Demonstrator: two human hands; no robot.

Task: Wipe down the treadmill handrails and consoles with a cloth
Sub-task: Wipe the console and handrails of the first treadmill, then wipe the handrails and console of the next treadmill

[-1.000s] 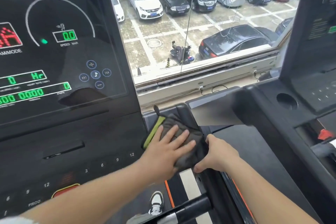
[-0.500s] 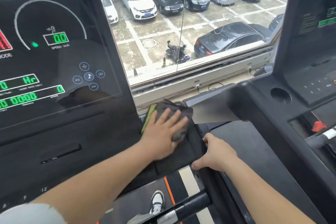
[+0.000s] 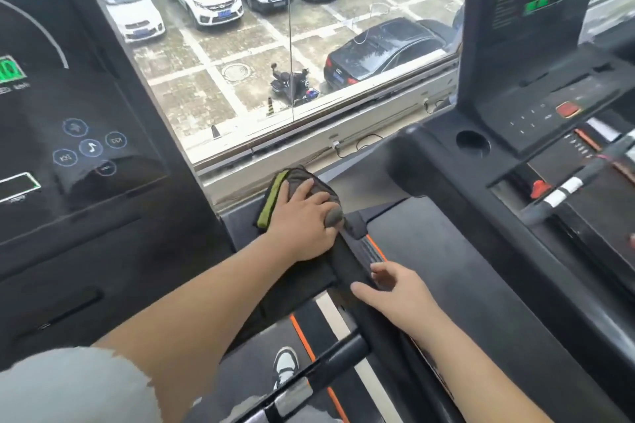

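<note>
A dark grey cloth (image 3: 319, 187) with a green edge lies on the far end of the black side panel (image 3: 305, 281) to the right of the near treadmill's console (image 3: 86, 134). My left hand (image 3: 302, 220) presses flat on the cloth, fingers spread and straight. My right hand (image 3: 391, 292) rests on the panel's right edge closer to me, fingers relaxed, holding nothing. A black handrail (image 3: 330, 364) with a silver sensor band crosses below.
A second treadmill stands on the right with its console (image 3: 529, 27), cup hole (image 3: 472, 142) and handrail (image 3: 567, 185). A window (image 3: 292, 44) ahead looks onto parked cars. My shoe (image 3: 285, 366) is on the belt below.
My left hand has pushed the cloth forward along the panel toward the window. My right hand stayed near the panel's edge. The view has turned to the right.
</note>
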